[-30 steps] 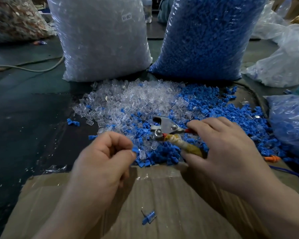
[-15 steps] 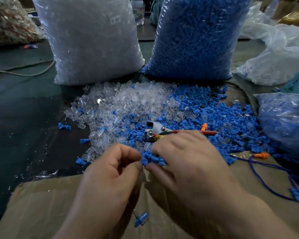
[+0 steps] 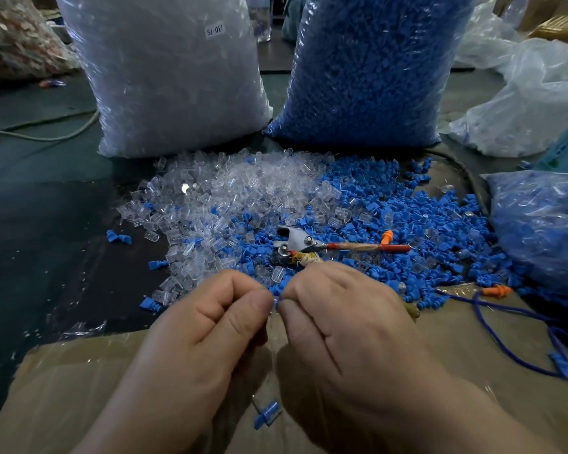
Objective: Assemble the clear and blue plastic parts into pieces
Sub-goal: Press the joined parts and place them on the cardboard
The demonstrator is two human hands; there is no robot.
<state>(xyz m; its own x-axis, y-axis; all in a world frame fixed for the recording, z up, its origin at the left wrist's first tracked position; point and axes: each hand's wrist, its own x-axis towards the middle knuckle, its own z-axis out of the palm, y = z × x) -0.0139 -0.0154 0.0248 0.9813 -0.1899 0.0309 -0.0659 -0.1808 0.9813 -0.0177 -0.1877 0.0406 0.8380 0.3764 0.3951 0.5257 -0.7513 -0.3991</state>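
Alignment is what to mind here. Your left hand and right hand meet above the cardboard at the near edge of the surface, fingers curled and pinching. A sliver of the blue part shows between them, while the clear part, likely in the left, is hidden. Hold both parts on one axis and push straight, without twisting, until they seat. Then drop the result beside the finished piece, apart from the loose pile.

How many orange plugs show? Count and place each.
2. One orange plug lies among the blue parts above the pliers' red handle; the other sits at the blue cord's end. Others may be buried.
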